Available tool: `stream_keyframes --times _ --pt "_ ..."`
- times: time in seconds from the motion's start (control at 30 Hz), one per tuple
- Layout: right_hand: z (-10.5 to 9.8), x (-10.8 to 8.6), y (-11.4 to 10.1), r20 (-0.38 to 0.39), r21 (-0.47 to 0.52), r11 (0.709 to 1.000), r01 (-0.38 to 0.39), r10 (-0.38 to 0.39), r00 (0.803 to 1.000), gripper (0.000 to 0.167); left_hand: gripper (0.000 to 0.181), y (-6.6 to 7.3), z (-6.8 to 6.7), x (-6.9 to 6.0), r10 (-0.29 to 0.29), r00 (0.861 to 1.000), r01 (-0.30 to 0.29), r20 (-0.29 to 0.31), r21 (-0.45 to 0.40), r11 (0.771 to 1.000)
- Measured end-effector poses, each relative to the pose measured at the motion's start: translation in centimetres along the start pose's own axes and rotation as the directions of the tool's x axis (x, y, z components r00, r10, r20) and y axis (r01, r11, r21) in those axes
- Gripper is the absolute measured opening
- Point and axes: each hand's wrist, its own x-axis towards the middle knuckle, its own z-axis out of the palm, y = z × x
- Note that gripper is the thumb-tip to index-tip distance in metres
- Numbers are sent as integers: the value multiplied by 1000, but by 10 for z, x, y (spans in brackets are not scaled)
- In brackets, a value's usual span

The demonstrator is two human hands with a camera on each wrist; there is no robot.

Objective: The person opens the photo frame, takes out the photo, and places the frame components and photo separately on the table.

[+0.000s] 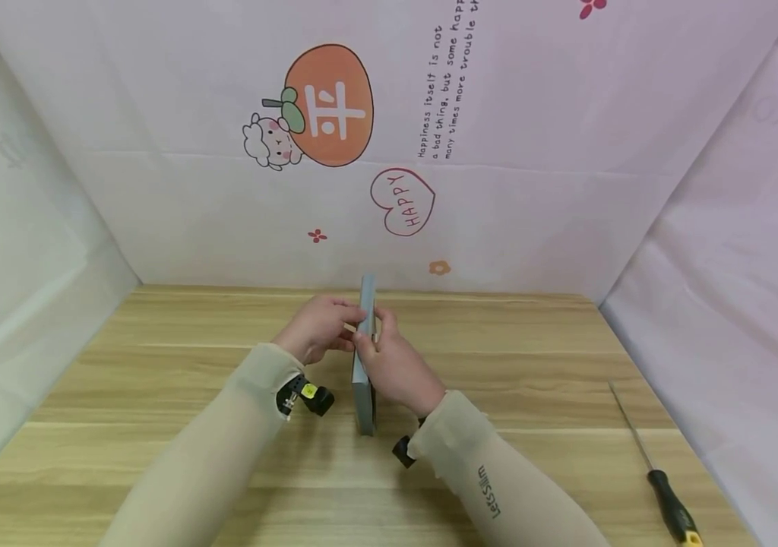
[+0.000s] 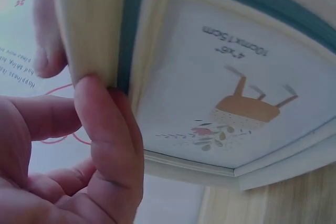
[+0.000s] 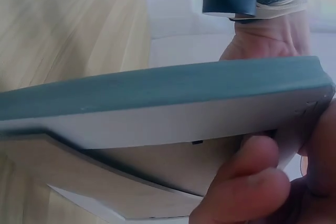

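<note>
A picture frame point(image 1: 365, 372) with a blue-green edge stands upright on its side on the wooden table, seen edge-on in the head view. My left hand point(image 1: 321, 323) holds its left side near the top, fingers bent against the edge. On the other side my right hand point(image 1: 399, 365) grips it, thumb on the top edge. In the left wrist view the front shows a print point(image 2: 247, 108) with a plant pot drawing, beside my left hand point(image 2: 110, 150). The right wrist view shows the brown backing point(image 3: 131, 192) standing out from the frame, with right fingers point(image 3: 247, 182) at the back.
A screwdriver point(image 1: 669, 501) with a black and yellow handle lies at the table's right edge. White printed cloth point(image 1: 512, 213) hangs behind the wooden table point(image 1: 177, 395) and along both sides.
</note>
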Motion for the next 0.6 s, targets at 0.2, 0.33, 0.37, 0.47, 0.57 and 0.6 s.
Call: stream_keyframes --times 0.2,0.33,0.37,0.47,0.57,0.6 --pt "-6 -2 17 73 202 979 -41 26 997 69 24 2 0 1 -27 999 28 37 -19 999" --pt "-16 1 36 49 296 952 -81 69 996 68 23 2 0 3 -32 999 33 39 -16 999" --pt "-18 3 41 47 320 943 -94 83 995 68 22 2 0 3 -33 999 33 35 -15 999" --pt "-24 9 55 88 461 873 -160 134 987 68 23 2 -1 4 -36 999 36 34 -8 999" --pt "-26 14 66 166 600 760 -249 185 969 72 23 3 -1 4 -39 998 40 39 -9 999" --pt "-25 15 69 190 636 722 -272 196 962 74 23 2 -1 4 -38 998 39 42 -11 999"
